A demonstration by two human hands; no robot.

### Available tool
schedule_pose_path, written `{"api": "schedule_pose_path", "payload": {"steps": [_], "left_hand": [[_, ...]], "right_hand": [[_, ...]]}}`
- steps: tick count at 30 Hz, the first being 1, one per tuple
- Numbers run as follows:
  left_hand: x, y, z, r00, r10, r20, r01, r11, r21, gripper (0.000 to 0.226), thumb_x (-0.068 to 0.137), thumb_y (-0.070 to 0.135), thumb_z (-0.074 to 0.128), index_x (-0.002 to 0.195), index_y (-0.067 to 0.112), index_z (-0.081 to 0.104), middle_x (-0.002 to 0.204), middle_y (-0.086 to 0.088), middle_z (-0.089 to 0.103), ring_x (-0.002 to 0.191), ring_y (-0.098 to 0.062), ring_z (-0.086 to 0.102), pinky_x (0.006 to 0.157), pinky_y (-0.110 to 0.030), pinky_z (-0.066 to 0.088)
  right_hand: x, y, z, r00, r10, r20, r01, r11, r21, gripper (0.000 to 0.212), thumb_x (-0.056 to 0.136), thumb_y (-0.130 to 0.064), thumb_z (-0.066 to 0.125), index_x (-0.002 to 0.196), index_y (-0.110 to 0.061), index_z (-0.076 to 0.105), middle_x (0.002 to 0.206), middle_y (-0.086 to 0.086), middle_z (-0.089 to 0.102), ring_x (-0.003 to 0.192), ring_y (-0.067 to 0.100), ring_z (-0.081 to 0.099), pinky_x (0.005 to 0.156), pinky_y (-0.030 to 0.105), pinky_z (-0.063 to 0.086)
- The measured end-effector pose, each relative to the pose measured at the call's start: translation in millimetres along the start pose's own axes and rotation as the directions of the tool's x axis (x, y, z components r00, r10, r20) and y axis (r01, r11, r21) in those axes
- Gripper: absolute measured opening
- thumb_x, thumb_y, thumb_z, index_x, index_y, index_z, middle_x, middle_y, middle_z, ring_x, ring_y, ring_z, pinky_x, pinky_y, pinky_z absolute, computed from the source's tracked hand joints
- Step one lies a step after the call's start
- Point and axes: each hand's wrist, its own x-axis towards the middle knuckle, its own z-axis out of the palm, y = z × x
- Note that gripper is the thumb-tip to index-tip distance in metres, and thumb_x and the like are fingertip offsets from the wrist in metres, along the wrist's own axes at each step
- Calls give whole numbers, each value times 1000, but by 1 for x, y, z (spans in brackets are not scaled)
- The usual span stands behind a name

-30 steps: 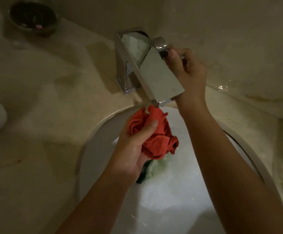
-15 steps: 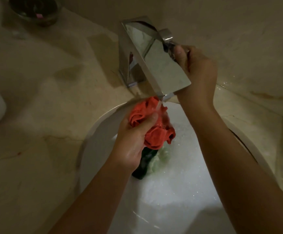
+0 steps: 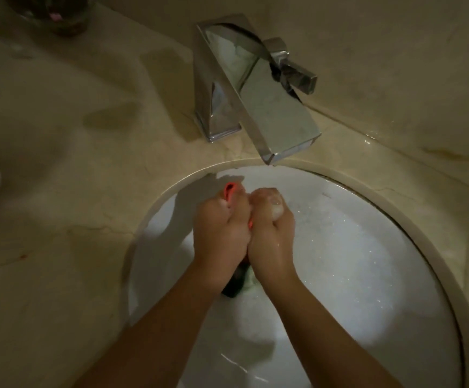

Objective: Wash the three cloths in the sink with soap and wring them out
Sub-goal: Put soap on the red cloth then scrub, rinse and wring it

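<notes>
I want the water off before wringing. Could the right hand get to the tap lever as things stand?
Probably not at once: the right hand grips the red cloth together with the left hand, down in the sink. The way up to the tap lever looks free once it lets go.

The cloth (image 3: 229,191) squeezed between my left hand (image 3: 219,233) and right hand (image 3: 272,236) shows orange-red, a dark green cloth (image 3: 234,284) peeks out below my wrists, the sink (image 3: 367,247) is white, the faucet (image 3: 258,91) mirror-bright chrome, and the counter (image 3: 59,191) veined beige marble.
</notes>
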Motion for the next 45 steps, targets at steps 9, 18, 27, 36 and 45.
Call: {"api": "schedule_pose_path", "payload": {"steps": [9,18,27,36,45], "left_hand": [[0,17,2,964,-179,198,209,967,-144,27,88,49,57,110,34,53,100,12,65,91,-5,66,69,-12,50],[-16,16,6,895,-296,334,446,636,-630,41,83,42,51,106,9,59,89,-3,66,84,-11,68,65,-19,55],[4,17,-1,970,226,92,-232,972,50,34,93,27,43,65,21,62,59,3,62,60,-7,62,58,-24,48],[-15,19,-5,974,169,148,-172,985,9,37,81,63,49,115,67,37,128,22,49,118,3,50,99,-31,47],[-16,32,-8,999,46,-6,-46,969,-244,21,78,39,76,92,34,61,90,18,66,87,1,64,72,-15,52]], "right_hand": [[8,-8,-12,994,-49,-99,17,953,-303,17,98,-35,41,94,-29,56,94,-8,57,87,5,51,75,24,40],[-10,-7,-13,941,-337,12,333,922,-198,39,79,-54,54,108,-28,47,105,-5,54,98,8,52,79,15,43],[-1,-14,1,991,-57,-120,63,997,49,38,90,-30,39,68,-2,52,59,8,53,58,13,53,56,27,43],[19,-37,-20,892,439,106,-452,870,197,28,94,-40,51,97,-18,69,94,7,73,90,23,69,76,39,58],[-37,-37,-1,988,133,-79,-103,945,311,49,73,-68,59,106,-33,50,99,-17,63,89,4,66,67,21,55]]}}
